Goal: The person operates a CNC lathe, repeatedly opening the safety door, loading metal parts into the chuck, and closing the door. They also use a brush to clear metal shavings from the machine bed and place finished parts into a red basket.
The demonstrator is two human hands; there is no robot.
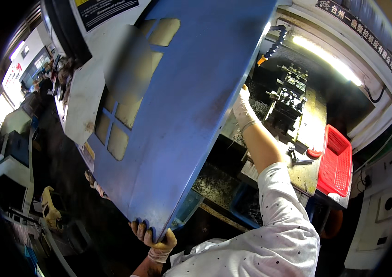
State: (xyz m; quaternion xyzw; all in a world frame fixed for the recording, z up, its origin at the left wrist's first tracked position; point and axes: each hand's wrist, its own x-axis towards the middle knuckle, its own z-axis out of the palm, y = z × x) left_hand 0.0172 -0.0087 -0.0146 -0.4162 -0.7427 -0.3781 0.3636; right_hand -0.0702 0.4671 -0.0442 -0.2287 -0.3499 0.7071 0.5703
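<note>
Sliding big blue sheet-metal machine door: L grip clamped on its bottom corner, R grip pressed flat to its edge. Next, I reckon: steady even push w/ both.

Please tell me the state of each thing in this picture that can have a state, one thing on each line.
Blue door: slid left, machine open.
Left hand: gloved, gripping the door's lower corner.
Right hand: gloved, reaching into the machine at the door's edge.
Machine lamp: on.
Red basket: on the ledge, looks empty.
Coolant hose: hanging, no flow visible.
</note>
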